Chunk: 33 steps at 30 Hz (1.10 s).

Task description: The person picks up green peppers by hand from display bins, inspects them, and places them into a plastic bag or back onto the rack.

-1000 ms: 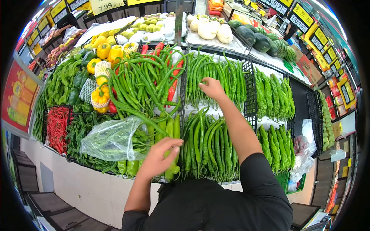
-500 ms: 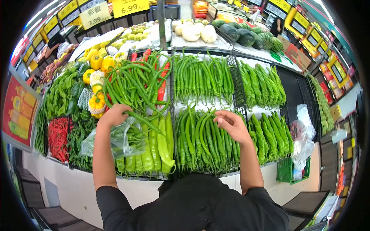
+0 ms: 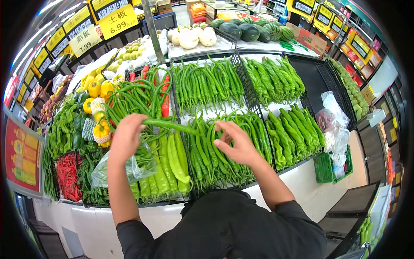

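Note:
My left hand [image 3: 128, 134] is closed around the end of a long green chili pepper [image 3: 172, 125]. The pepper points right, above the front trays. Close to its tip is my right hand [image 3: 235, 143], thumb and fingers apart with nothing in them, over a row of green peppers [image 3: 207, 160]. A clear plastic bag [image 3: 105, 169] lies below my left hand, its contents partly hidden. Beyond that hand is a loose heap of green peppers [image 3: 133, 101] with red peppers [image 3: 165, 97] beside it. Broad pale green peppers [image 3: 174, 156] line the tray nearest me.
A black perforated divider [image 3: 243, 82] separates rows of green peppers. Small red chilies [image 3: 68, 182] and yellow bell peppers [image 3: 101, 129] are on the left. Watermelons [image 3: 250, 33] and white melons [image 3: 188, 39] sit at the back. On the right, plastic bags [image 3: 338, 125] hang over a green crate [image 3: 324, 167].
My left hand has brought the pepper to a more level position, pointing right. The right hand has moved left toward its tip. The view has shifted and tilted.

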Available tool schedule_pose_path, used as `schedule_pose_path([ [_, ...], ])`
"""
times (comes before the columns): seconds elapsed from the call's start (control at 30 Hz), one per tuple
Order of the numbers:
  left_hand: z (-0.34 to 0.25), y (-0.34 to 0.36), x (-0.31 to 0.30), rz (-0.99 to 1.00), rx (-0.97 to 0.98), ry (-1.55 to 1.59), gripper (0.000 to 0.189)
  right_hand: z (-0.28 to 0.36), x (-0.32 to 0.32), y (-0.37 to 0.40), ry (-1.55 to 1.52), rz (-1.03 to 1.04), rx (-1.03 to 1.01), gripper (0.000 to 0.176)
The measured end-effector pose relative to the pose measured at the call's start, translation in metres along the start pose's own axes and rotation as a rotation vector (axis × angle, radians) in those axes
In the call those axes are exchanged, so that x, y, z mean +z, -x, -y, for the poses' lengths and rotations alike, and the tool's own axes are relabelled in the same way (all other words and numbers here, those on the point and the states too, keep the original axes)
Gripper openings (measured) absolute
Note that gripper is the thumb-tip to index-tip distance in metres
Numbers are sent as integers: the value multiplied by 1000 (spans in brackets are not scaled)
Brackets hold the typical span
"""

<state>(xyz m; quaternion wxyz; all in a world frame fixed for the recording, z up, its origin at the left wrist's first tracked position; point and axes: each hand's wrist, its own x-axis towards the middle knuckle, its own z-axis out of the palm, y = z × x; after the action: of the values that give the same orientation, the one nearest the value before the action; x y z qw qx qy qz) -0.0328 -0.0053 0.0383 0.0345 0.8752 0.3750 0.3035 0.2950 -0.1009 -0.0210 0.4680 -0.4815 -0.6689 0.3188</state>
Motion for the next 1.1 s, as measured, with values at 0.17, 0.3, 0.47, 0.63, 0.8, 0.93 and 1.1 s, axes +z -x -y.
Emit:
schedule_pose_path([
  [0.17, -45, -2, 12, 92, 52, 99, 26, 5, 4, 4, 51, 207, -87, 33],
  [0.3, -52, -1, 20, 58, 88, 147, 26, -3, 0, 13, -151, 343, 3, 26],
  [0.47, -49, -1, 26, 5, 105, 224, 26, -4, -8, 16, -368, 740, -43, 25],
  [0.63, -44, -2, 30, -24, 130, 226, 29, -10, 1, 16, -501, 802, -43, 24],
  [0.8, -45, 5, 32, -249, -84, 104, 39, -8, -9, -5, -237, 545, -83, 22],
  [0.93, -35, 21, 41, -296, -212, 222, 37, -18, -19, -52, 190, 244, -29, 19],
  [1.1, -35, 43, 54, -147, -264, 227, 30, -82, -18, -138, 564, 80, -30, 23],
])
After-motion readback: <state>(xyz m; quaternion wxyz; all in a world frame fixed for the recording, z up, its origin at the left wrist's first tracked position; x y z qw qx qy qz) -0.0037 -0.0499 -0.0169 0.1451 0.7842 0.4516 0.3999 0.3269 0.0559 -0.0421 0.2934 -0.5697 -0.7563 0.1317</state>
